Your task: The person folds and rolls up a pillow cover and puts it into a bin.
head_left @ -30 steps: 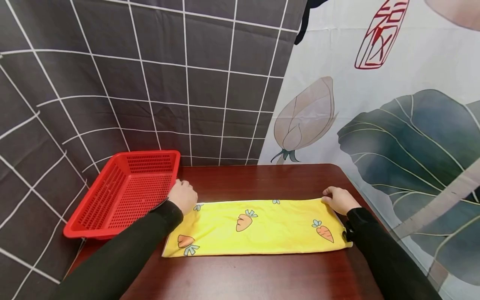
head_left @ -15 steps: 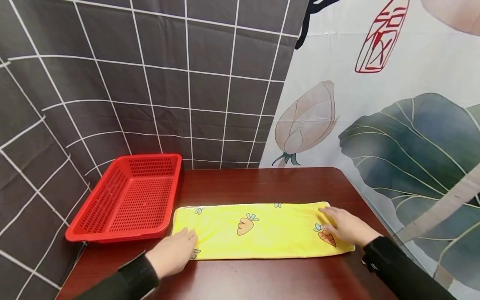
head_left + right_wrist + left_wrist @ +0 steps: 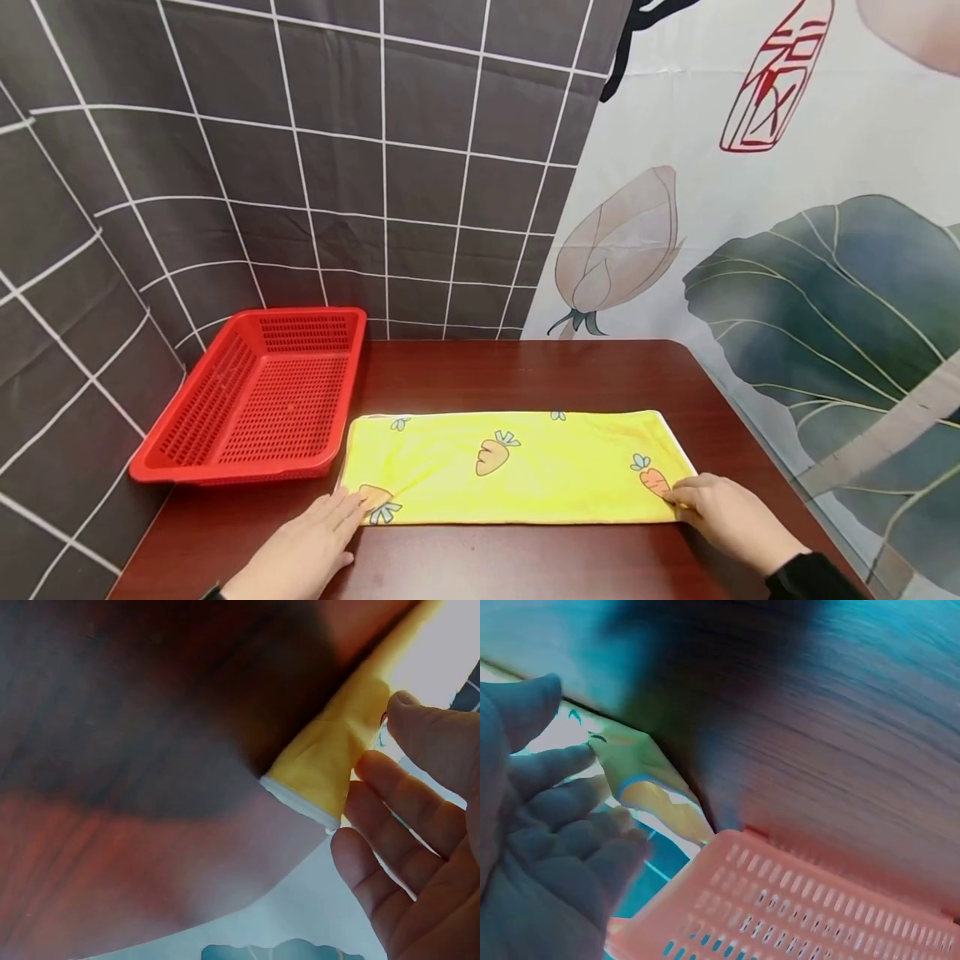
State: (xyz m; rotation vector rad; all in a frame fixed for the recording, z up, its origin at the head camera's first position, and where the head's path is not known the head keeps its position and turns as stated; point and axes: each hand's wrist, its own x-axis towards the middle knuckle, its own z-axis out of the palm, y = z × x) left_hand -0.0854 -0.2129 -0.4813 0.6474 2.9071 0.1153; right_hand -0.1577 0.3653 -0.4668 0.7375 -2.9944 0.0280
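A yellow towel [image 3: 517, 467] printed with carrots lies flat as a long folded strip on the dark wooden table [image 3: 525, 375]. My left hand [image 3: 341, 508] lies flat at its near left corner, straight fingers touching the cloth by a carrot print. In the left wrist view the left hand [image 3: 570, 817] hovers relaxed beside the towel's corner [image 3: 641, 776]. My right hand [image 3: 678, 498] rests at the near right corner, fingertips on the edge. In the right wrist view the right hand's fingers [image 3: 405, 817] are spread just off the towel's hemmed corner [image 3: 330, 761].
A red perforated plastic basket [image 3: 255, 400] stands on the table's left side, close to the towel's left end, seen also as the basket [image 3: 795, 900] in the left wrist view. A grey checked curtain and a lotus-print curtain hang behind and to the right.
Both hands have drawn back from the towel's far corners across the cloth to its near corners. The towel still lies flat.
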